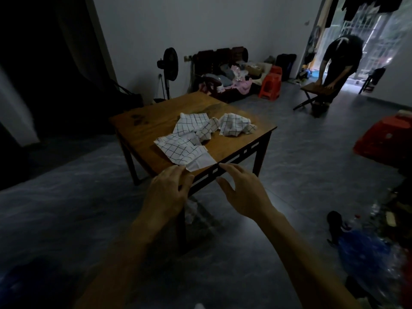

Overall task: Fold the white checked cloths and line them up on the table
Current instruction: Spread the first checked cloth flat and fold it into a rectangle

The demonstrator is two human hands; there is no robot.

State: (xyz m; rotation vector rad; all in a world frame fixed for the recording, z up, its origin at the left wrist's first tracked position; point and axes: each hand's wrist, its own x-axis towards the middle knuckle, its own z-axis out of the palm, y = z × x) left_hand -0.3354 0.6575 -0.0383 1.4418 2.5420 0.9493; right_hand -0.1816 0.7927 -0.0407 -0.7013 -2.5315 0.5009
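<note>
Several white checked cloths lie crumpled on a small wooden table (142, 134). The nearest cloth (182, 150) spreads toward the table's near corner, with one corner turned up white. Behind it lies a middle cloth (194, 124), and a bunched cloth (236, 128) sits to the right. My left hand (169, 190) reaches the near cloth's left edge, fingers pinched at it. My right hand (240, 192) hovers at the cloth's right corner, forefinger and thumb apart, touching or just short of it.
A standing fan (169, 65) and a cluttered bench (225, 74) are behind the table. Red stools (270, 85) stand by the wall. A person (336, 68) bends over a folding chair at the right. Bags and bottles (365, 248) lie on the floor at my right.
</note>
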